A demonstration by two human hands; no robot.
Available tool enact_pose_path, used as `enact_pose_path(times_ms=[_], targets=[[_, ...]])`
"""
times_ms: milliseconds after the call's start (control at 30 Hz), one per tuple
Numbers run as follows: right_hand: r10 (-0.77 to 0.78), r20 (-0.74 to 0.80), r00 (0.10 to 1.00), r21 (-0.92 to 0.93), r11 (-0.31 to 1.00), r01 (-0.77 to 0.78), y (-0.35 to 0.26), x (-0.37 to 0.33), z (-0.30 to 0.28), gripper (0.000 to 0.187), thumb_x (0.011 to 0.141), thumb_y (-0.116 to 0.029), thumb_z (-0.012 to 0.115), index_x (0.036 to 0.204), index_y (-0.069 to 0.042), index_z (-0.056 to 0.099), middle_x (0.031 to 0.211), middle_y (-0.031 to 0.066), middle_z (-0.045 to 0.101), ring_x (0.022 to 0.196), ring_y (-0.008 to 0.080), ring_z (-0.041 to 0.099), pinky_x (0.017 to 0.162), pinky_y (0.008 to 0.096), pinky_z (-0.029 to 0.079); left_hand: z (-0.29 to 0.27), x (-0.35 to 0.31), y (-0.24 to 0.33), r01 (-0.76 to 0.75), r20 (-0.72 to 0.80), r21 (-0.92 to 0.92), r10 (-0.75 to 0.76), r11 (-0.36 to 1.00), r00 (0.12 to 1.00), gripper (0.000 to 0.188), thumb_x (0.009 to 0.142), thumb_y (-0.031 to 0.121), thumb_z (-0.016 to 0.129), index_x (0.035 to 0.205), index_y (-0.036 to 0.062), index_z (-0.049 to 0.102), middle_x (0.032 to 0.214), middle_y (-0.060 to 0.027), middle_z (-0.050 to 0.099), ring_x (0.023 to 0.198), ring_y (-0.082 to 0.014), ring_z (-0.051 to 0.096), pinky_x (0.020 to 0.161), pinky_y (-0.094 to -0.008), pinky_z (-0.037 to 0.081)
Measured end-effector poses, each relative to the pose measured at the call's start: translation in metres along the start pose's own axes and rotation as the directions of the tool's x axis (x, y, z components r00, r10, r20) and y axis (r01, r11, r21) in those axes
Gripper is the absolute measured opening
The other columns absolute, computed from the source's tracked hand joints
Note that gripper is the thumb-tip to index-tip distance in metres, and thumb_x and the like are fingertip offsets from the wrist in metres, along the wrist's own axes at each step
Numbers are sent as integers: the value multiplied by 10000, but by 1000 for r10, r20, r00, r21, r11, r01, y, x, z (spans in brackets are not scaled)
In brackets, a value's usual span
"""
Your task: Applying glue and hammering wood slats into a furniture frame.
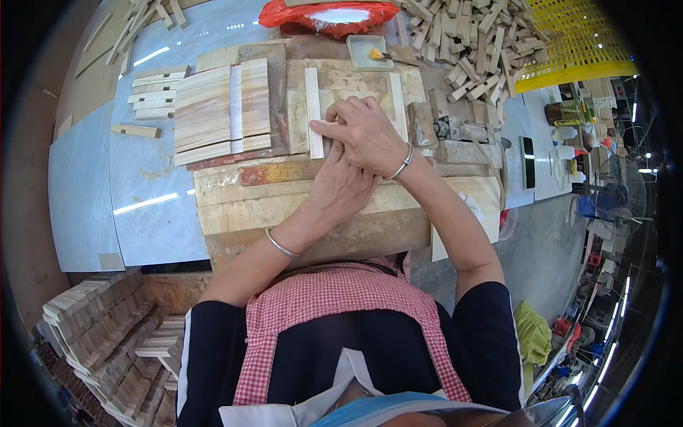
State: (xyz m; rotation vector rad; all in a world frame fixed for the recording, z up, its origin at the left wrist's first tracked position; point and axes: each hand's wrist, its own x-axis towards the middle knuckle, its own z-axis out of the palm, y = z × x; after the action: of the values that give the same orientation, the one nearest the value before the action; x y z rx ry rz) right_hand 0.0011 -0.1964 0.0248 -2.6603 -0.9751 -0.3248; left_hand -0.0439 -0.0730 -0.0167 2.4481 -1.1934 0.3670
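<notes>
Both hands are together over a wooden jig (297,85) on the worktable. My right hand (371,135) has its fingers curled, and its thumb reaches the pale wooden strip (313,89) at the jig's left. Whatever lies under those fingers is hidden. My left hand (345,186) is partly beneath the right one, with most of its fingers covered; I cannot tell whether it holds anything. A second pale strip (398,99) stands to the right of the hands, roughly parallel to the first.
Left of the jig lies a panel of wooden slats (203,107), beside several notched wooden pieces (155,99). A shallow dish (361,62) with a yellow-tipped tool and a red plastic bag (281,16) are beyond. Wooden blocks (462,43) heap at far right, near a yellow basket (576,35). A phone (528,162) lies right.
</notes>
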Motion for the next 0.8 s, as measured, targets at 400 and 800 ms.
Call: enact_pose_path(times_ms=[400, 800], targets=[[677, -72, 733, 55, 736, -674, 10, -206, -103, 297, 861, -98, 606, 1156, -70, 623, 1017, 128, 603, 938, 294, 570, 789, 388, 446, -29, 41, -27, 83, -76, 52, -79, 995, 994, 312, 851, 188, 607, 1093, -8, 595, 1080, -145, 610, 976, -300, 583, 869, -413, 433], [700, -141, 700, -146, 685, -714, -19, -266, -58, 475, 790, -108, 656, 1259, -132, 586, 1198, 164, 522, 1033, 338, 526, 855, 429, 452, -55, 87, -9, 259, 163, -965, -691, 35, 704, 296, 1025, 201, 420, 1068, -38, 588, 965, -74, 643, 898, -172, 630, 857, -311, 505]])
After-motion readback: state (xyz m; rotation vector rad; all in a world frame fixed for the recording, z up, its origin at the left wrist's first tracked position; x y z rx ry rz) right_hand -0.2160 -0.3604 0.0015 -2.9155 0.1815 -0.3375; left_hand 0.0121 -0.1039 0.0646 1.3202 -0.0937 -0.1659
